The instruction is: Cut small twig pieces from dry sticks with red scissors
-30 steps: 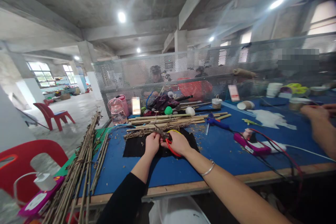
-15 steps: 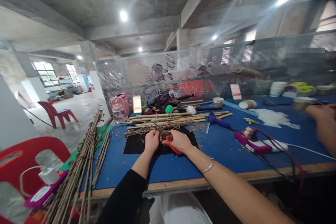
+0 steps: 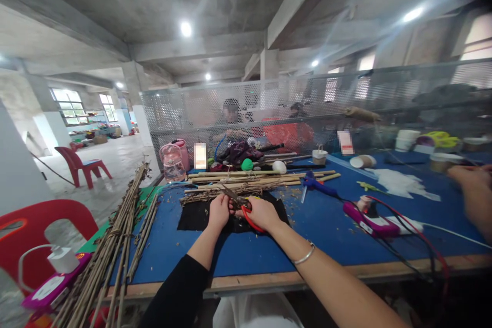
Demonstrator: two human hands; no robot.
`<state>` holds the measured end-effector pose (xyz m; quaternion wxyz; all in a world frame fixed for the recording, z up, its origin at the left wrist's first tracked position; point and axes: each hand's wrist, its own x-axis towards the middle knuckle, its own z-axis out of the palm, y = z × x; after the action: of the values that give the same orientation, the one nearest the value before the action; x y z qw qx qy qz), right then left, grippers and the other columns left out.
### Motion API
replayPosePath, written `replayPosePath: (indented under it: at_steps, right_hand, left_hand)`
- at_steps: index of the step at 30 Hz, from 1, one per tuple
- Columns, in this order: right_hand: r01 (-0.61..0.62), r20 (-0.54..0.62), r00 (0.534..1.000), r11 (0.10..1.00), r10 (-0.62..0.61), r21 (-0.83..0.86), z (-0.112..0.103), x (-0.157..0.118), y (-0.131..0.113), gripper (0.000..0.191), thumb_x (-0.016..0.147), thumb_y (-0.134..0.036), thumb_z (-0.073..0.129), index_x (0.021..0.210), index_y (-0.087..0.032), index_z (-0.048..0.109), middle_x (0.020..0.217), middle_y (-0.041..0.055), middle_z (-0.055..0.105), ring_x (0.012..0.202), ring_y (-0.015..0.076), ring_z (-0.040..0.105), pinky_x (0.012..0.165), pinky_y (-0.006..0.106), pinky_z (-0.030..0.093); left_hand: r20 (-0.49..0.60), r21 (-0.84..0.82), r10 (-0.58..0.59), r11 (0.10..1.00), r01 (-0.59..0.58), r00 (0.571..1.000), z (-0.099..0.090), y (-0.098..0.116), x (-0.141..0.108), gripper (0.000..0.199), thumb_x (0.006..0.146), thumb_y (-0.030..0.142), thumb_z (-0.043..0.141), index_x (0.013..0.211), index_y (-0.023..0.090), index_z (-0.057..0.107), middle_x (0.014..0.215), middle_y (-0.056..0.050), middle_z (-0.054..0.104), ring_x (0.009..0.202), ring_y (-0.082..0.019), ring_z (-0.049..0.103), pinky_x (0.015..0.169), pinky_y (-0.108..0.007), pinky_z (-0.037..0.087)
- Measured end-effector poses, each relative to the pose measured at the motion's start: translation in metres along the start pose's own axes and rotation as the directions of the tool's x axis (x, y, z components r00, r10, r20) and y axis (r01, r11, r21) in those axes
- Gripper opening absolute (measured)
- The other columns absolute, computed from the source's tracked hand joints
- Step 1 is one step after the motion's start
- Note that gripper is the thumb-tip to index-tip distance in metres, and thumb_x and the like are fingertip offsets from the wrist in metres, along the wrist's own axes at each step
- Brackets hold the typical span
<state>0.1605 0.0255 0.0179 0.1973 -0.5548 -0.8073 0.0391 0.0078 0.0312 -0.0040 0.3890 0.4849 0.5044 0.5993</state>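
Note:
My right hand (image 3: pixel 262 213) is closed on red-handled scissors (image 3: pixel 251 219), whose dark blades point up and left past my left hand. My left hand (image 3: pixel 220 212) has its fingers pinched together close to the blades; what they hold is too small to make out. Both hands are over a black cloth (image 3: pixel 192 217) on the blue table (image 3: pixel 246 255). Thin dry twigs (image 3: pixel 200 196) lie along the cloth's far edge, with pale sticks (image 3: pixel 284 178) behind them.
Long bundled stalks (image 3: pixel 111 246) overhang the table's left edge. To the right are a blue glue gun (image 3: pixel 319 185), a purple power strip (image 3: pixel 371 221) with cables, and a co-worker's hand (image 3: pixel 471 184). A perforated metal screen (image 3: pixel 184 113) stands behind.
The view has shifted slightly. My left hand's fingers remain near the blades, and my right hand still grips the scissors, with the blades at a slightly different angle.

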Motion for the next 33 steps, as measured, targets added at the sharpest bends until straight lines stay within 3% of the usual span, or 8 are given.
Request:
replayPosePath:
  at_steps: [10, 17, 22, 33]
  right_hand:
    - [0.055, -0.018, 0.998, 0.995, -0.054, 0.084, 0.004, 0.001, 0.002, 0.045, 0.070, -0.062, 0.054, 0.088, -0.021, 0.056, 0.086, 0.0038, 0.064, 0.081, 0.0194, 0.060, 0.062, 0.025, 0.035]
    - [0.013, -0.047, 0.999, 0.995, -0.009, 0.094, 0.004, 0.001, 0.000, 0.042, 0.074, -0.060, 0.050, 0.086, -0.020, 0.056, 0.084, 0.0038, 0.065, 0.077, 0.0194, 0.060, 0.058, 0.024, 0.032]
    - [0.016, -0.043, 0.999, 0.993, -0.011, 0.117, 0.003, 0.001, -0.001, 0.039, 0.076, -0.057, 0.049, 0.088, -0.021, 0.056, 0.083, 0.0034, 0.065, 0.075, 0.0182, 0.060, 0.056, 0.024, 0.031]
    - [0.030, -0.051, 0.998, 0.992, -0.024, 0.119, 0.005, 0.001, -0.001, 0.040, 0.073, -0.056, 0.054, 0.091, -0.020, 0.054, 0.088, 0.0041, 0.063, 0.081, 0.0189, 0.059, 0.064, 0.025, 0.035]
  left_hand:
    - [0.058, 0.010, -0.019, 1.000, 0.018, 0.998, 0.000, 0.001, -0.001, 0.015, 0.077, 0.029, 0.049, 0.070, 0.016, 0.054, 0.061, -0.001, 0.054, 0.049, -0.011, 0.050, 0.042, -0.021, 0.041]
    - [0.014, 0.022, 0.032, 0.999, -0.032, 0.999, -0.002, 0.011, -0.007, 0.017, 0.072, 0.030, 0.055, 0.078, 0.015, 0.060, 0.061, 0.000, 0.056, 0.050, -0.010, 0.049, 0.043, -0.019, 0.041]
    - [-0.005, 0.032, 0.048, 0.998, -0.048, 0.999, -0.002, 0.013, -0.007, 0.017, 0.069, 0.028, 0.057, 0.078, 0.013, 0.063, 0.065, -0.003, 0.060, 0.052, -0.010, 0.050, 0.043, -0.017, 0.039]
    - [0.003, 0.100, 0.120, 0.988, -0.120, 0.993, -0.002, 0.013, -0.010, 0.023, 0.073, 0.033, 0.049, 0.064, 0.015, 0.061, 0.052, 0.001, 0.054, 0.044, -0.010, 0.046, 0.044, -0.020, 0.038]
